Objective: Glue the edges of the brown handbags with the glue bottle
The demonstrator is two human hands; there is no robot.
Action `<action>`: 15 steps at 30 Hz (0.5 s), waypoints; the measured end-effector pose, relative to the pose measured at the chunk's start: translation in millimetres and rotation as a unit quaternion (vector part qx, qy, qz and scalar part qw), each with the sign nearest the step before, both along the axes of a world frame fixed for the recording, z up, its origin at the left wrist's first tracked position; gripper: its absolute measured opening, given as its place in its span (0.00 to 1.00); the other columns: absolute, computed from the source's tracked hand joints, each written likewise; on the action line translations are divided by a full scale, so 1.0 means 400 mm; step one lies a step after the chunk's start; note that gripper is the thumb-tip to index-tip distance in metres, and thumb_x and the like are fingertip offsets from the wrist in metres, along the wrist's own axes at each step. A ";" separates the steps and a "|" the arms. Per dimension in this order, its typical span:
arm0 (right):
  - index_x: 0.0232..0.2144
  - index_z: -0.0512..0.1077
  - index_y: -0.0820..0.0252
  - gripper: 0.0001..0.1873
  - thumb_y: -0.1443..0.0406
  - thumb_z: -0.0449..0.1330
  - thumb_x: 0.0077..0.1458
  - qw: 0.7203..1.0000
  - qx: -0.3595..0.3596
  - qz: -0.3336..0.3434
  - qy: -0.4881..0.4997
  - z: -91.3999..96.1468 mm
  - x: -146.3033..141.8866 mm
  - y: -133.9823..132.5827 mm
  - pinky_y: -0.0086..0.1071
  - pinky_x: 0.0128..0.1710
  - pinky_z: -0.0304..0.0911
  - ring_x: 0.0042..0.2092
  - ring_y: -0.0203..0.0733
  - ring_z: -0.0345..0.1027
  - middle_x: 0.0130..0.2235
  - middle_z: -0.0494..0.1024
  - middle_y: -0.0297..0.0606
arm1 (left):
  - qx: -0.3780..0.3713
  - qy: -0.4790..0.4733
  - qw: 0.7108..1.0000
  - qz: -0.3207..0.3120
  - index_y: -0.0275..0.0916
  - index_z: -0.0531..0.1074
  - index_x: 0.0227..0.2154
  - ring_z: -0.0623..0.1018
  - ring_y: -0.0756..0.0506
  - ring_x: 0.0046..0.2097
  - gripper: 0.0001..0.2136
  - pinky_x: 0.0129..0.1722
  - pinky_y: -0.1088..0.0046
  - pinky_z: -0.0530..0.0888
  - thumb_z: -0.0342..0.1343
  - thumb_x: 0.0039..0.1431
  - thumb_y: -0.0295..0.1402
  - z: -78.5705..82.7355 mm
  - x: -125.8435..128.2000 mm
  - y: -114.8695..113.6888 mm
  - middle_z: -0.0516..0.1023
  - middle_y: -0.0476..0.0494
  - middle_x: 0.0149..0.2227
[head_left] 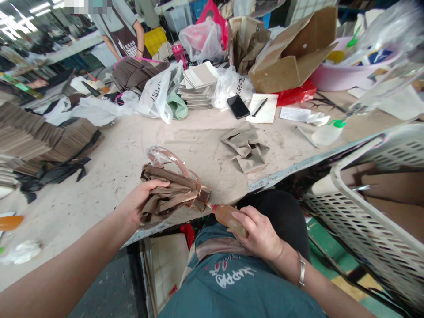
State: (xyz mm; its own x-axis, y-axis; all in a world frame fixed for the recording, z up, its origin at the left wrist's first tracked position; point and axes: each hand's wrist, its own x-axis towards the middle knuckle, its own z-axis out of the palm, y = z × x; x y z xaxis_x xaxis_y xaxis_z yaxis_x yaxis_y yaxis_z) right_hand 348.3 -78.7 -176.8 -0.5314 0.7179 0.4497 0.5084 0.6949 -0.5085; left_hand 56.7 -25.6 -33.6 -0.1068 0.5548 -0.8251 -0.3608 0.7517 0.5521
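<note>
A brown handbag (172, 187) with a curved, plastic-wrapped handle (172, 159) lies on its side at the table's front edge. My left hand (144, 198) grips its left part, thumb on top and fingers underneath. In my right hand (256, 229) is a squeeze bottle (230, 217) of amber liquid. Its narrow red-based nozzle points left and meets, or nearly meets, the bag's right end; actual contact is too small to tell. Behind the bag, to the right, crumpled brown paper (247, 148) rests on the table.
Stacked brown pieces (43, 141) stand at left. Along the back are a pile of pale sheets (198, 84), a phone (238, 107), a notepad with a pen (263, 108) and a cardboard box (291, 53). A white plastic basket (364, 221) stands close at right. Another person (122, 31) stands across the table.
</note>
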 end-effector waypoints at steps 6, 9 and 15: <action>0.50 0.63 0.62 0.23 0.66 0.61 0.52 0.999 -0.009 0.029 -0.027 -0.013 -0.003 -0.005 0.39 0.37 0.69 0.39 0.46 0.64 0.41 0.69 0.46 | 0.012 0.020 1.000 -0.009 0.28 0.73 0.37 0.81 0.40 0.29 0.11 0.31 0.63 0.79 0.57 0.48 0.26 -0.005 -0.005 0.006 0.81 0.35 0.29; 0.50 0.63 0.61 0.22 0.66 0.61 0.52 1.000 0.000 -0.001 -0.022 -0.022 0.000 0.001 0.39 0.37 0.69 0.40 0.47 0.64 0.42 0.68 0.46 | 0.017 0.008 1.000 -0.012 0.28 0.73 0.37 0.81 0.39 0.30 0.11 0.31 0.63 0.79 0.56 0.48 0.26 -0.002 0.000 0.011 0.81 0.34 0.30; 0.49 0.63 0.60 0.21 0.60 0.61 0.55 0.998 -0.057 -0.030 0.024 -0.025 0.000 0.015 0.38 0.39 0.70 0.41 0.45 0.66 0.41 0.69 0.45 | 0.020 -0.026 0.999 -0.002 0.27 0.73 0.38 0.81 0.38 0.32 0.12 0.32 0.62 0.79 0.55 0.49 0.26 -0.007 0.006 0.022 0.81 0.31 0.33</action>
